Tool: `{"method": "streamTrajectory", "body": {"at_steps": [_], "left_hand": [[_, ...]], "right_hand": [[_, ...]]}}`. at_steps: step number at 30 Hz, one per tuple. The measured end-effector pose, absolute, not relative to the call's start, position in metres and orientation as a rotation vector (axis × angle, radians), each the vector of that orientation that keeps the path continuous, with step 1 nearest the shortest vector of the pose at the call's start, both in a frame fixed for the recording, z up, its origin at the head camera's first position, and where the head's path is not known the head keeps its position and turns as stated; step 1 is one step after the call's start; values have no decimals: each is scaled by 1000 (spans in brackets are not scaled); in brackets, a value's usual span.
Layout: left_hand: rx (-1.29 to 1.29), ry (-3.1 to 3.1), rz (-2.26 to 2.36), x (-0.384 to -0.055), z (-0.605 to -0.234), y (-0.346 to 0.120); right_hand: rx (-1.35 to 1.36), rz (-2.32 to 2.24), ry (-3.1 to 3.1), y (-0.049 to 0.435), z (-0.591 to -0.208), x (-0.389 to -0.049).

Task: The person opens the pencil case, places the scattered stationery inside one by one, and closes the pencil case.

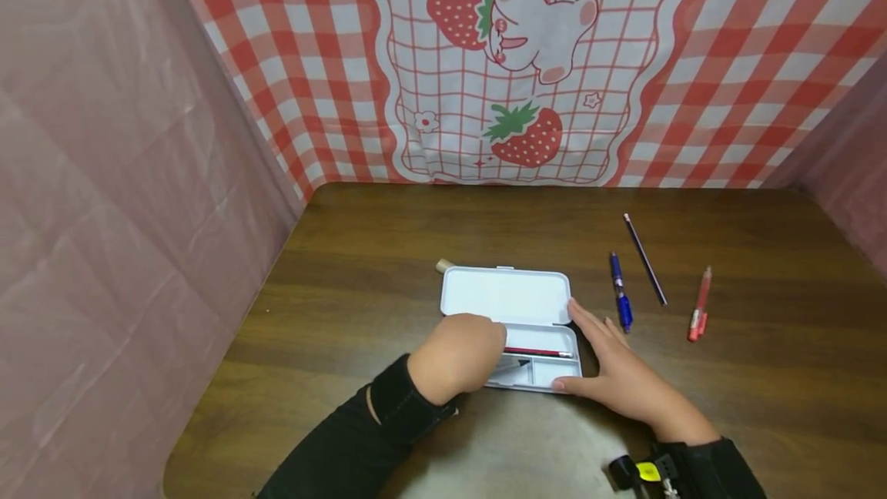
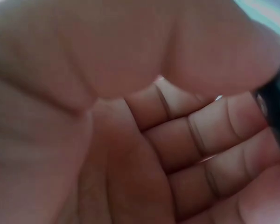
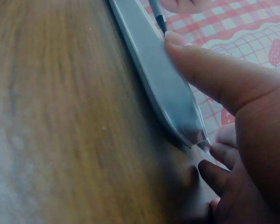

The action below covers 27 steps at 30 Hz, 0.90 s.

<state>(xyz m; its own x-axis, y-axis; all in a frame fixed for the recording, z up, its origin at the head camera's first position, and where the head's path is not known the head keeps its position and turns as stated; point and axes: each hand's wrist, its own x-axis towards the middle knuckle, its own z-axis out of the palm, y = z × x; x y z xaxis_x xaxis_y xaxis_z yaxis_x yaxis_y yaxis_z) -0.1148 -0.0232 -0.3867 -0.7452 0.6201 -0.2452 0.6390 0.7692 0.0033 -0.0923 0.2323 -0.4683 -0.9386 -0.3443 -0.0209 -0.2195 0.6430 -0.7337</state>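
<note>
An open white pencil case (image 1: 506,291) lies on the table with its lid folded back. My left hand (image 1: 460,356) is over the left part of the tray, curled, and pinches a slim pen with a dark tip (image 3: 159,17). In the left wrist view a dark piece (image 2: 274,105) shows between thumb and fingers; the rest is hidden. A red-and-black pencil (image 1: 537,352) lies in the back compartment. My right hand (image 1: 617,376) holds the case's right end, its thumb at the front edge and a finger by the lid's corner.
Right of the case lie a blue pen (image 1: 620,293), a dark pencil (image 1: 646,260) and a red pen (image 1: 700,305). A small tan object (image 1: 443,265) peeks out behind the lid. A checked cloth (image 1: 333,60) hangs at the table's back edge.
</note>
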Motion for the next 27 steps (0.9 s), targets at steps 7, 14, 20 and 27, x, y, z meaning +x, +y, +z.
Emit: {"method": "streamTrajectory", "body": {"at_steps": [7, 14, 20, 27], "left_hand": [[1001, 2766, -188, -112, -394, -18], [988, 2814, -262, -107, -399, -12], [928, 2822, -308, -106, -399, -10], [881, 2826, -376, -106, -404, -7]], "right_hand": [[-469, -1169, 2695, 232, -468, -93], [-472, -1166, 2705, 232, -468, -93], [-485, -1165, 2708, 233, -469, -93], [-489, -1165, 2705, 233, -468, -94]]}}
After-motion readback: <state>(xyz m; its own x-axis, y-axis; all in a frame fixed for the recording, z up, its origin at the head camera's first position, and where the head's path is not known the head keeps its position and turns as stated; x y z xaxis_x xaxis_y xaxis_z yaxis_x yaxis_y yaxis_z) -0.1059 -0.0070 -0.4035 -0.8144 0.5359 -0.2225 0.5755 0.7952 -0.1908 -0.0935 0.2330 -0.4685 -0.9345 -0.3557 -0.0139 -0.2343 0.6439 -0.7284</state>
